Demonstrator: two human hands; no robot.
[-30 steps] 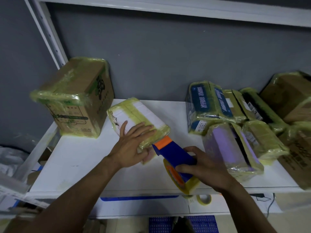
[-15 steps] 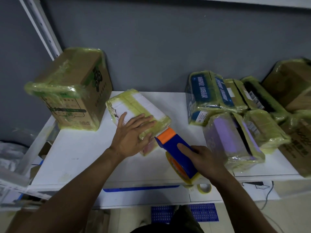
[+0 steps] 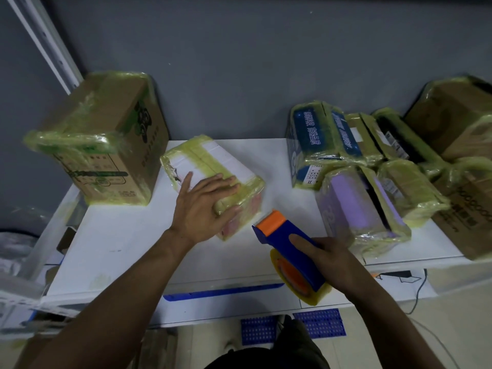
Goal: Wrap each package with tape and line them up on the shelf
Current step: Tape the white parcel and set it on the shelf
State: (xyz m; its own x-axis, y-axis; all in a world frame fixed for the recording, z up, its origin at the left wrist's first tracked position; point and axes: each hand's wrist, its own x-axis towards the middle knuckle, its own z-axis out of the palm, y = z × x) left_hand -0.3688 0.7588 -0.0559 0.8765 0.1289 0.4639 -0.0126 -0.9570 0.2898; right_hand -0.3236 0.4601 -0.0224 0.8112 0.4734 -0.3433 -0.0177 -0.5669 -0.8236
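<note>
White flat package (image 3: 213, 166) (yellow tape bands) on white shelf (image 3: 127, 235); left hand (image 3: 205, 209) flat on top, fingers straight. Right hand (image 3: 327, 259) grips blue-orange tape dispenser (image 3: 287, 243) just beside.

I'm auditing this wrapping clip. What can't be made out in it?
Head view only.
White package: near top covered by the left hand.
Tape dispenser: handle covered by the right hand.
Brown box at right: cut by the frame edge.
Big carton: print blurred.
</note>
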